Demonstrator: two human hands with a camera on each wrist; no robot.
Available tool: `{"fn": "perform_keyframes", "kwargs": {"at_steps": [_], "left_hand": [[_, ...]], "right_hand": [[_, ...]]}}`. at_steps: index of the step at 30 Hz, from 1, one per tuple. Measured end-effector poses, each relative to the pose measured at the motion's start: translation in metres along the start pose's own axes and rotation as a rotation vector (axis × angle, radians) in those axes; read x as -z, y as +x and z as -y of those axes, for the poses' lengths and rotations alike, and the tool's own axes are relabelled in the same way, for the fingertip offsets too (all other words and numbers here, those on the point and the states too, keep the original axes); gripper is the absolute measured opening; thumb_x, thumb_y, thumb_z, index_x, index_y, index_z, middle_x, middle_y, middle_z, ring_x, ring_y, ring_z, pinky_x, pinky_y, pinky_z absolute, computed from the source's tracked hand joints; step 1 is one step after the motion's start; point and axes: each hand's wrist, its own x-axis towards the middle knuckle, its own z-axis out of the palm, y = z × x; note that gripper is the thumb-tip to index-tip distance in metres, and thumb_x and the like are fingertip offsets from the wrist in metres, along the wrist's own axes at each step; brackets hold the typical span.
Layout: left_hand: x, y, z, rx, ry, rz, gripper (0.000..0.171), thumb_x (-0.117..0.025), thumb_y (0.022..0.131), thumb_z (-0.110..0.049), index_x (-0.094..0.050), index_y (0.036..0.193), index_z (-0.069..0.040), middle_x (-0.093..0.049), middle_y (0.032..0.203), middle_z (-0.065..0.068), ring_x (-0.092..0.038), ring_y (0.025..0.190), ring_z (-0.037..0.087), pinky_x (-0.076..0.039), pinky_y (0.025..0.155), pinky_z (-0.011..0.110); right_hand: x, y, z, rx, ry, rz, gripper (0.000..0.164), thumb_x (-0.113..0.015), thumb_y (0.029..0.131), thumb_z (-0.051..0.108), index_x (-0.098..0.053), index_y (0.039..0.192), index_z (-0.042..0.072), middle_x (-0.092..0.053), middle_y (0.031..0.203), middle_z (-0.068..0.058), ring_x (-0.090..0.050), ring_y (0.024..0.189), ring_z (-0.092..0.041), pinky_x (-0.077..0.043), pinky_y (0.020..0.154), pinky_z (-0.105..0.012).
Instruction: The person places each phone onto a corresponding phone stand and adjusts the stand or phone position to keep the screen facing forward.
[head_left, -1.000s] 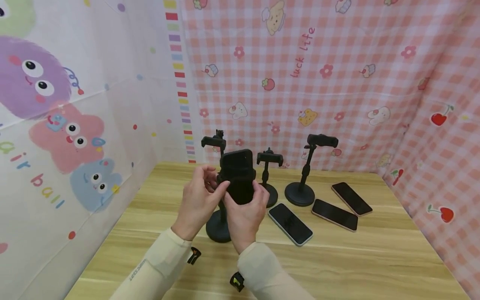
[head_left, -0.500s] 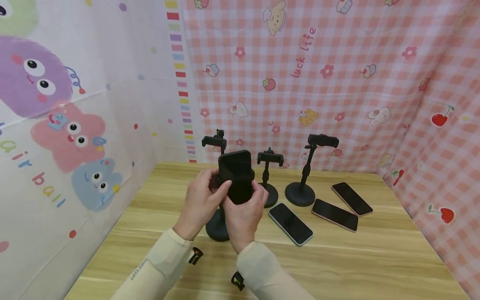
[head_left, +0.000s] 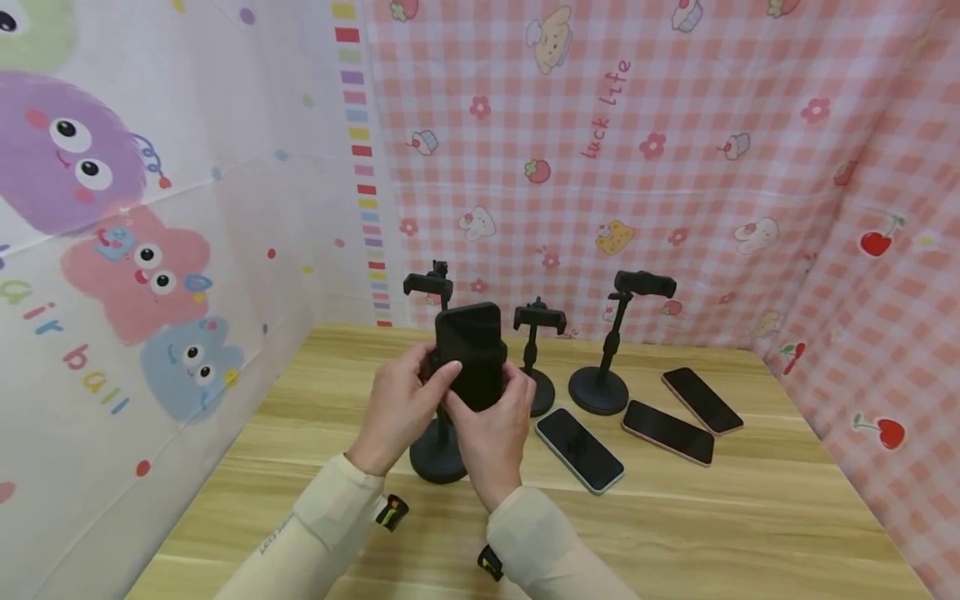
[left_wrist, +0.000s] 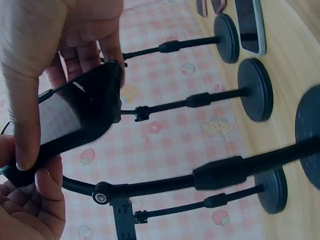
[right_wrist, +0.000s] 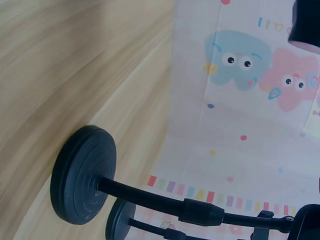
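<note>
Left hand and right hand both in close, fingers curled round the black smartphone, holding it at the top of the nearest phone stand, above the tabletop!

Held phone in front, three stands behind, three phones right

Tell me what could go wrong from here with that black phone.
The glossy black rectangular phone might slip if the hands let go early; how firmly anything else grips it is unclear.
The nearest slim black stand with a round disc base could tip if pushed, since the phone is held high above that base.
If dropped, it might hit the pale-edged, black-screened phone lying on the light wood-grain tabletop.
</note>
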Motion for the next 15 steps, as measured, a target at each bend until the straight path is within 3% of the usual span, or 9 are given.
{"fn": "perform_keyframes", "kwargs": {"at_steps": [5,9,12,15], "left_hand": [[0.004,0.002,0.000,0.015,-0.013,0.013,0.029,-0.066,0.090,-0.026,-0.066,0.108,-0.003,-0.065,0.069,0.011,-0.052,0.052,0.015,-0.045,0.045,0.029],[0.006,0.001,0.002,0.021,-0.019,0.021,0.028,-0.065,0.091,-0.028,-0.067,0.106,-0.005,-0.064,0.067,0.010,-0.050,0.051,0.016,-0.042,0.045,0.029],[0.006,0.001,0.003,0.022,-0.027,0.029,0.028,-0.065,0.090,-0.029,-0.067,0.106,-0.006,-0.064,0.068,0.010,-0.050,0.053,0.016,-0.042,0.047,0.029],[0.006,0.002,0.004,0.036,-0.038,0.041,0.028,-0.066,0.090,-0.028,-0.066,0.107,-0.006,-0.064,0.070,0.010,-0.050,0.056,0.017,-0.042,0.049,0.030]], "right_hand": [[0.004,0.001,-0.003,0.023,0.013,0.051,0.077,-0.083,0.068,0.041,-0.047,0.128,0.006,-0.048,0.117,-0.012,-0.050,0.101,-0.023,-0.046,0.089,-0.047],[0.018,0.010,-0.009,0.055,0.103,0.177,0.067,-0.072,0.079,0.046,-0.049,0.132,0.013,-0.051,0.116,-0.009,-0.051,0.099,-0.019,-0.049,0.089,-0.045],[0.034,0.024,-0.003,0.078,0.185,0.300,0.051,-0.062,0.092,0.035,-0.050,0.136,0.011,-0.055,0.121,-0.012,-0.056,0.100,-0.020,-0.050,0.091,-0.048],[0.044,0.043,-0.002,0.071,0.235,0.421,0.043,-0.057,0.096,0.028,-0.053,0.135,0.011,-0.060,0.120,-0.014,-0.061,0.099,-0.020,-0.051,0.090,-0.049]]}}
